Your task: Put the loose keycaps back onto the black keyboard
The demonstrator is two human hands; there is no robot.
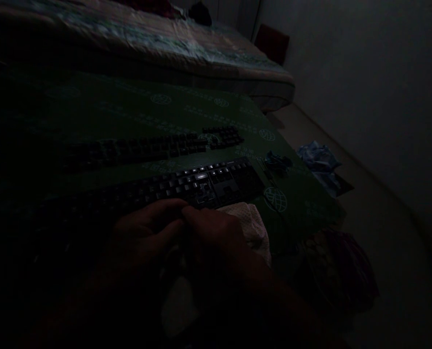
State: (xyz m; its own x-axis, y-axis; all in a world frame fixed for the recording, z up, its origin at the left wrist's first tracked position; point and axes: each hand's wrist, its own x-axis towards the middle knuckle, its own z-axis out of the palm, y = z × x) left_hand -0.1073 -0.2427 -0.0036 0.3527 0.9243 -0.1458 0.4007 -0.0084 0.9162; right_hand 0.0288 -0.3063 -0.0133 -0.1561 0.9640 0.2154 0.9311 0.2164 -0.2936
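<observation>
The scene is very dark. My left hand (148, 230) and my right hand (216, 232) meet in front of a black keyboard (223, 186), their fingertips pinched together. Whatever small thing lies between the left fingers is hidden. A pale textured cloth (250, 225) is bunched in my right hand and spreads out past its far side. On the keyboard, keycaps are off at the right end and around one spot near the arrow keys. Behind it, loose black keycaps (179, 145) lie in rows, laid out like a keyboard.
A green sheet with printed globes (201, 114) covers the table. Right of the keyboard lie a thin tool (267, 169) and a crumpled dark-blue item (279, 161). A light-blue crumpled wrapper (319, 162) sits at the right edge. Beyond stands a bed (201, 53).
</observation>
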